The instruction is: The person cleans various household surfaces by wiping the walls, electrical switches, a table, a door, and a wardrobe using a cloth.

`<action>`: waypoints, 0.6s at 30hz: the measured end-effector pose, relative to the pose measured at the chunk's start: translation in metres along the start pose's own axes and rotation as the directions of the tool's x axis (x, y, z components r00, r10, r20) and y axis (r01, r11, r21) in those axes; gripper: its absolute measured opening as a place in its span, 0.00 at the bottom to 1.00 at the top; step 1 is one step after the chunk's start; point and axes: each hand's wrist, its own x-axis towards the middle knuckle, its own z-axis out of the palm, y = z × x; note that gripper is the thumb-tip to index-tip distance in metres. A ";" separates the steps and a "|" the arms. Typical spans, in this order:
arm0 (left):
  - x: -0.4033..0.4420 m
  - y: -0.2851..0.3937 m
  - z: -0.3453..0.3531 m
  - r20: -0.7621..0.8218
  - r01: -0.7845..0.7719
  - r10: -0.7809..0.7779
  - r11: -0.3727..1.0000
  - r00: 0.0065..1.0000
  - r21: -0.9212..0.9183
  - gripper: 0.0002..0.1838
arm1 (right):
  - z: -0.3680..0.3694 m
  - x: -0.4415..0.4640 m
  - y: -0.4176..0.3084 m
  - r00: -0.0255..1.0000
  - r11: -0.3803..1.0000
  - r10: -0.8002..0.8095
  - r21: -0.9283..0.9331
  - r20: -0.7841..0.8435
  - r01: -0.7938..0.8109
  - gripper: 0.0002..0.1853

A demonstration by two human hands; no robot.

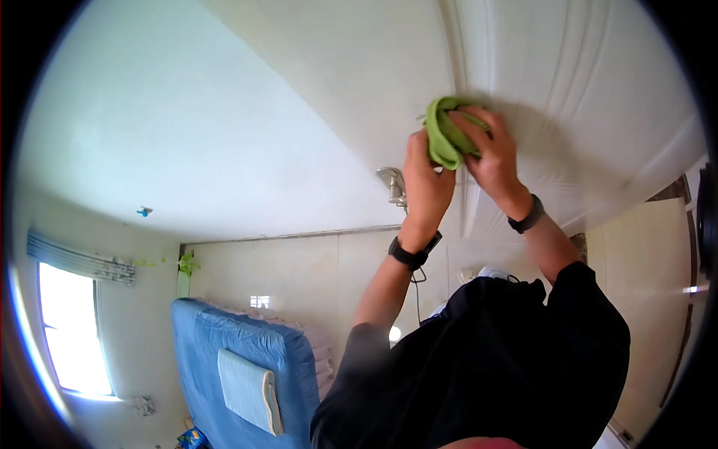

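Observation:
A crumpled green cloth (446, 135) is between my two hands, against the edge of a white panelled door (523, 67). My left hand (428, 178) has its fingers closed on the lower left side of the cloth. My right hand (490, 153) grips it from the right, fingers bent over its folds. Just below and left of the cloth, a metal door handle (393, 185) shows beside my left hand. Black bands are on both wrists.
A bed with a blue cover (247, 337) and a folded light towel (250, 391) stands at the lower left. Beyond it are a bright window (73, 329) and a green plant (187, 263). A white wall (149, 120) fills the upper left.

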 end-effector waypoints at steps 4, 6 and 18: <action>0.006 -0.013 0.043 0.085 -0.099 0.096 0.995 0.992 0.031 0.22 | -0.033 -0.010 0.018 0.997 0.989 0.064 -0.129 -0.045 -0.069 0.31; -0.006 -0.019 0.055 0.128 -0.084 0.078 0.996 0.989 0.039 0.20 | -0.041 -0.029 0.027 0.994 0.983 0.105 -0.152 0.001 -0.104 0.30; -0.018 -0.039 0.028 0.175 -0.073 0.024 0.958 0.984 0.279 0.17 | -0.017 -0.047 0.034 0.986 0.997 0.031 -0.081 0.165 -0.018 0.30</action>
